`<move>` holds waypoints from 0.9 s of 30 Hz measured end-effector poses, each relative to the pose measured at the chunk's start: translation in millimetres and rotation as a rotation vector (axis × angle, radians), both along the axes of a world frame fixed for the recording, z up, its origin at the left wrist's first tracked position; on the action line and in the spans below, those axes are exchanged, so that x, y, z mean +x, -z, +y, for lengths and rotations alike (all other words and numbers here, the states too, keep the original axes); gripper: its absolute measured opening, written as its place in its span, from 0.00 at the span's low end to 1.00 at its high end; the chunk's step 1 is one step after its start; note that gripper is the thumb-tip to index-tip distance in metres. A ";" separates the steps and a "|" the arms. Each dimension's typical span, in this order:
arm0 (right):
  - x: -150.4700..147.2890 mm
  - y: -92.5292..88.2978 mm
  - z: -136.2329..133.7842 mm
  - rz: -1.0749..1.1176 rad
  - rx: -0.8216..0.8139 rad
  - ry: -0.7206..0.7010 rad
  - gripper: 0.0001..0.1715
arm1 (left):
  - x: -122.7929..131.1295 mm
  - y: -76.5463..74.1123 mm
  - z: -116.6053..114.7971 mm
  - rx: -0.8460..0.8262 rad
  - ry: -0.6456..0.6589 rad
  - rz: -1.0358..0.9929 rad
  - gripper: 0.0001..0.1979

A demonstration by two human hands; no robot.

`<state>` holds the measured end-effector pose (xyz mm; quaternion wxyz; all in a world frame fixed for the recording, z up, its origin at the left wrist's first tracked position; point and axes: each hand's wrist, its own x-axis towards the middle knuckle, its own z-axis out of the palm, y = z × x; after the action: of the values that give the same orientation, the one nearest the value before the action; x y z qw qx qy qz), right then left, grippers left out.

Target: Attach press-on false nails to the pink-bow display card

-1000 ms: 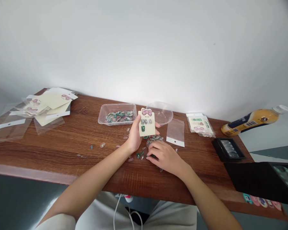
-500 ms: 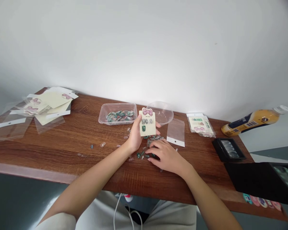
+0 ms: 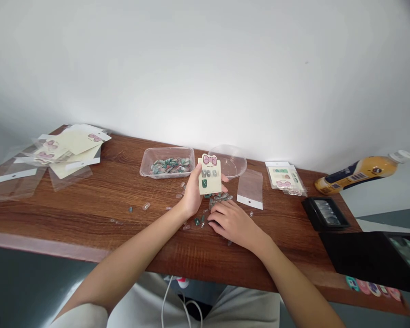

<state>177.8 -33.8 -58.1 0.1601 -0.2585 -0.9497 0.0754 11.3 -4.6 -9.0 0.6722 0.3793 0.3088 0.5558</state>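
My left hand (image 3: 192, 197) holds up a cream card (image 3: 211, 182) with a pink bow top and several press-on nails mounted on it. Just below the card, my right hand (image 3: 231, 223) curves low over a scatter of loose green and clear press-on nails (image 3: 214, 203) on the wooden table (image 3: 89, 214). Its fingertips are among the nails, and I cannot tell whether they hold one. Behind the card sits a clear plastic tray (image 3: 167, 149) filled with patterned nails (image 3: 170, 166).
A clear round dish (image 3: 234, 159) and a flat clear bag (image 3: 249, 189) lie beyond my hands. Stacked bagged cards (image 3: 285, 178) lie to the right, and loose cards and bags (image 3: 66, 150) at the far left. A yellow bottle (image 3: 358, 173) and black cases (image 3: 369, 255) occupy the right end.
My right hand has shifted slightly left across the loose nails, with its fingers a little more curled. My left hand and the card have barely moved.
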 end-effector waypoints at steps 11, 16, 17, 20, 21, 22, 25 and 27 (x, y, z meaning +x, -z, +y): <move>3.0 2.9 -2.3 0.139 -0.071 0.052 0.06 | 1.2 -0.8 -0.3 -0.005 -0.018 -0.009 0.32; 2.2 -2.0 -1.9 0.153 -0.164 0.038 0.14 | 1.4 -4.3 -1.6 -0.030 -0.018 -0.015 0.32; 2.2 -3.8 -1.7 0.175 -0.186 0.034 0.14 | 1.4 -4.5 -1.7 -0.031 -0.021 -0.015 0.32; 3.1 -9.3 -1.6 0.273 -0.231 0.041 0.12 | 1.1 -3.6 -1.5 -0.021 -0.023 -0.009 0.32; 3.6 -10.6 -1.6 0.301 -0.242 0.049 0.12 | 0.9 -3.0 -1.3 -0.015 -0.020 -0.002 0.32; 4.1 -11.4 -1.7 0.321 -0.255 0.056 0.11 | 0.7 -2.5 -1.1 -0.011 -0.016 0.004 0.32; 5.8 -11.2 -2.1 0.340 -0.333 0.082 0.09 | 0.5 -2.0 -0.9 -0.013 -0.012 0.004 0.33; 6.8 -9.9 -2.4 0.354 -0.402 0.110 0.10 | 0.7 -2.6 -1.2 -0.024 -0.018 -0.009 0.32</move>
<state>184.6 -36.2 -48.2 0.2730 -0.3192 -0.8573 0.2977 12.0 -5.8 -6.3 0.6732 0.3657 0.3158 0.5598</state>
